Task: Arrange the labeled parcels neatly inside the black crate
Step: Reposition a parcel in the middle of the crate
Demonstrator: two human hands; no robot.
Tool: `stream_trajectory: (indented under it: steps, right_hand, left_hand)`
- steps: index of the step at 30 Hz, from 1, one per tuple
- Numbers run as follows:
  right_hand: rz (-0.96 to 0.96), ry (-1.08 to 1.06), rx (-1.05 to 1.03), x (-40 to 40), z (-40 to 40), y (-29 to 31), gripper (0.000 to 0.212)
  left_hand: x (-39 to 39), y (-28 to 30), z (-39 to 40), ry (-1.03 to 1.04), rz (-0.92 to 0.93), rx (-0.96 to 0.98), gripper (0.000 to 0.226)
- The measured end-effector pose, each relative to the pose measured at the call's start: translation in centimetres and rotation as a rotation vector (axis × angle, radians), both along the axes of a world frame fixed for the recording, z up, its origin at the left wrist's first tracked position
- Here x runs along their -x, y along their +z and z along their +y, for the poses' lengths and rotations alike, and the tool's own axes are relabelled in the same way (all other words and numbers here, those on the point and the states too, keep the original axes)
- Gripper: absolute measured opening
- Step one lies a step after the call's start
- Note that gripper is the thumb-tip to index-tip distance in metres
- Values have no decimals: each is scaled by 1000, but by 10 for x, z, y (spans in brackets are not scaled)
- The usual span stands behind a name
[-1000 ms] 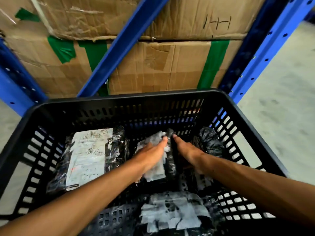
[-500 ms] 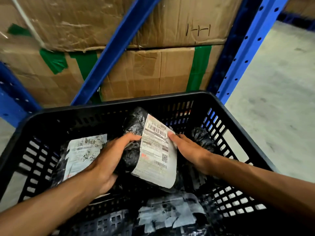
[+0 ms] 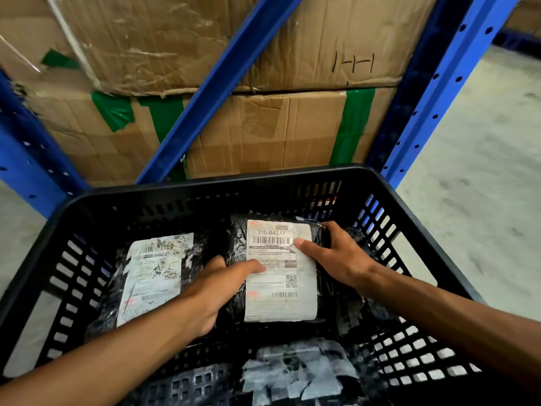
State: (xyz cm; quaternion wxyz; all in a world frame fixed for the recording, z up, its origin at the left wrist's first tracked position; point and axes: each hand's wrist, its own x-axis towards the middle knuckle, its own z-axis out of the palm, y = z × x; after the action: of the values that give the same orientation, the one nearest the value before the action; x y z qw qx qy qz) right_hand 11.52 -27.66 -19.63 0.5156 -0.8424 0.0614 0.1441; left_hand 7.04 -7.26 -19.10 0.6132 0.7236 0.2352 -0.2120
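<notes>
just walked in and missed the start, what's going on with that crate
A person is sorting labeled parcels inside a black crate that sits in front of blue racking stacked with cardboard boxes. Both hands are on the middle parcel, label up and reading 310-BAL17: the left hand grips its left edge with the thumb on the label, and the right hand holds its right side. Another labeled parcel lies flat to its left, and one with a torn label lies nearer the camera.

Warehouse or parcel depot. Blue perforated steel racking [image 3: 433,92] crosses upper frame; taped, battered cardboard cartons [image 3: 263,127] stacked behind it. Bare concrete floor [image 3: 483,186] at right. Black slotted crate [image 3: 205,186] of barcode-labeled parcels [image 3: 279,271] below.
</notes>
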Motion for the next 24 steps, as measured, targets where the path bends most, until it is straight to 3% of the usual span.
stream_trajectory:
  steps: [2, 5, 8, 11, 14, 18, 21, 24]
  right_hand:
    - [42, 17, 27, -3, 3, -7, 50]
    - [154, 47, 123, -11, 13, -24, 48]
    - [258, 79, 143, -18, 24, -39, 54]
    - [359, 188, 218, -22, 33, -50, 72]
    - [334, 253, 310, -23, 37, -56, 82]
    - [280, 358, 351, -17, 35, -49, 68]
    - [153, 485, 492, -11, 33, -27, 50]
    - [173, 725, 508, 5, 28, 8, 45]
  left_hand:
    - [-5, -8, -6, 31, 8, -59, 53]
    - [-13, -19, -19, 21, 50, -131, 42]
    - [-21, -29, -25, 5, 96, -183, 44]
    - [-24, -41, -26, -29, 145, -244, 48]
    - [-27, -52, -27, -78, 180, -277, 52]
    - [-25, -60, -25, -187, 167, -303, 55]
    - [-15, -53, -20, -323, 117, -320, 69]
    - [-1, -34, -8, -465, 77, -340, 68]
